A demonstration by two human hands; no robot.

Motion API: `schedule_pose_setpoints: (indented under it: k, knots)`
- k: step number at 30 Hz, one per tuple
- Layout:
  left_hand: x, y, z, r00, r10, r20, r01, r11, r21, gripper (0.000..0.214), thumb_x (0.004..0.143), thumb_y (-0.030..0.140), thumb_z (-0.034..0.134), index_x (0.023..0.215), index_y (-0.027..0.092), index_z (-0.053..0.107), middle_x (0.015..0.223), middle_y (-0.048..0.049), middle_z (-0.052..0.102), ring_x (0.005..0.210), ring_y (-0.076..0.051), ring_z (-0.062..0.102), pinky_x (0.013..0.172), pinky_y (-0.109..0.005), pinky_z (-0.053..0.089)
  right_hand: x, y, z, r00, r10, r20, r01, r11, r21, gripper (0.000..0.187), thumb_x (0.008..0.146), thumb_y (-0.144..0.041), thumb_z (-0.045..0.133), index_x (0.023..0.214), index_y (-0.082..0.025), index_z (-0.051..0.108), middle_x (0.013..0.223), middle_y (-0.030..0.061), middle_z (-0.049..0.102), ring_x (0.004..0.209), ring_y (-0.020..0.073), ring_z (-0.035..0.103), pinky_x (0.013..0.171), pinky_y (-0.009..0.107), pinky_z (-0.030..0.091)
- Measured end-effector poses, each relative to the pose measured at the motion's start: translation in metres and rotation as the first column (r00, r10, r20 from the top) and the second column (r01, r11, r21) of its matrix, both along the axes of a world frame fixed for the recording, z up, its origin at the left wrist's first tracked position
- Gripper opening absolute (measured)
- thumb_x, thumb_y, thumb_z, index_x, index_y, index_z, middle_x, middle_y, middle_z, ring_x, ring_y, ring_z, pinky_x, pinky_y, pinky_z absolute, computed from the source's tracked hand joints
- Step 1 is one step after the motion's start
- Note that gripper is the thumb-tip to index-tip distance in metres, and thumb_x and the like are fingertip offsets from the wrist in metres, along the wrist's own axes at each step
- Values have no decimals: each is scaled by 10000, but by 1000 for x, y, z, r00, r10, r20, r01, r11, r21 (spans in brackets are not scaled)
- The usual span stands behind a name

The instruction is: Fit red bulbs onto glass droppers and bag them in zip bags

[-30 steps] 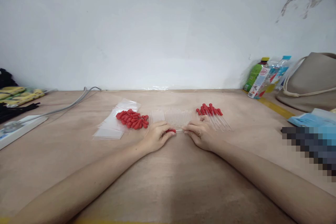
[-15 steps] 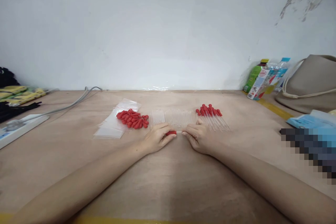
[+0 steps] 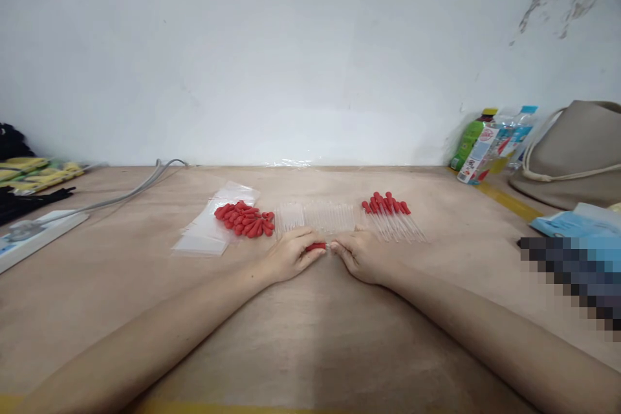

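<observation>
My left hand (image 3: 291,252) pinches a red rubber bulb (image 3: 316,246) low over the wooden table (image 3: 310,336). My right hand (image 3: 358,252) pinches a clear glass tube whose end meets the bulb; the fingers hide most of the tube. Both hands nearly touch at the fingertips. Just beyond them lies a row of clear glass tubes (image 3: 317,215). A pile of loose red bulbs (image 3: 246,219) is to the left, resting partly on clear plastic bags (image 3: 213,228). Several finished droppers with red bulbs (image 3: 392,215) lie to the right.
A white power strip (image 3: 33,235) with a grey cable (image 3: 130,191) lies at the left, with yellow packets (image 3: 33,171) behind it. Bottles (image 3: 488,139) and a beige bag (image 3: 577,152) stand at the back right, with blue packaging (image 3: 577,220) in front.
My right hand has slid left toward my left hand, and the stretch of glass tube showing between them has shrunk to almost nothing.
</observation>
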State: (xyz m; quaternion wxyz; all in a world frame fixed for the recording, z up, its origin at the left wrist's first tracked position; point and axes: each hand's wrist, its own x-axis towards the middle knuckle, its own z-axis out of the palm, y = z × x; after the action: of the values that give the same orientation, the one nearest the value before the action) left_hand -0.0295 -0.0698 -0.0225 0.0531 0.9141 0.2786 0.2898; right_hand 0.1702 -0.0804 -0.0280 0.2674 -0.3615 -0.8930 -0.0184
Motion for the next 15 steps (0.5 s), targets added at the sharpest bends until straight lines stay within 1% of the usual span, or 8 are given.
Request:
schedule_pose_setpoints:
  k: [2,5,7,9,10,12,13,15]
  knots:
    - [-1,2,0,1000,-10,-1,10,1000,-2,198,863,281,448,945,174,593,801,-51,593,752,-150,549,696,-262,433,0,0,2,1000,8,20,-7,999,-36,307,909,-258,300,742,-167,541,654,19,599,564,119,487,616,267,302]
    - [-1,3,0,1000,-19,-5,19,999,29,190,848,294,478,940,184,603,805,-50,617,779,-162,556,751,-295,418,2,-1,4,996,45,73,-42,998,-45,286,911,-252,298,771,-166,532,714,38,598,632,134,510,644,278,338]
    - [-2,3,1,999,19,27,-21,998,62,207,825,311,519,975,189,590,839,-52,622,817,-178,551,787,-321,407,5,0,7,996,61,71,-58,997,-50,254,906,-244,307,809,-166,528,767,52,590,687,144,520,661,280,364]
    - [-3,2,2,991,93,93,-102,991,86,301,795,320,560,1064,187,544,936,-69,606,898,-201,533,824,-343,400,11,3,10,999,44,5,-44,997,-58,207,892,-227,330,871,-167,527,834,68,585,755,153,528,683,278,388]
    - [-4,2,3,984,130,123,-141,986,91,355,785,316,571,1110,187,511,986,-77,590,938,-210,518,842,-352,397,15,6,11,999,2,-50,-4,998,-59,190,882,-213,343,888,-165,527,855,73,584,774,155,532,689,275,395]
    - [-5,2,3,971,181,154,-196,976,90,405,781,296,570,1158,192,466,1034,-82,564,982,-221,497,860,-367,392,24,15,14,972,-170,-164,160,985,-72,181,861,-202,365,883,-163,540,857,78,596,771,160,543,680,274,397]
    - [-5,2,3,970,191,149,-205,975,85,400,783,284,562,1160,198,461,1037,-81,559,988,-223,493,863,-371,392,29,19,15,935,-289,-207,276,957,-89,185,852,-211,374,861,-164,553,838,75,608,751,164,550,663,277,391]
    - [-5,2,3,974,187,132,-198,977,81,372,786,269,551,1143,201,471,1040,-80,553,986,-224,492,862,-374,393,40,28,15,830,-517,-210,500,856,-130,201,832,-254,404,808,-175,587,781,67,632,711,181,563,642,294,369]
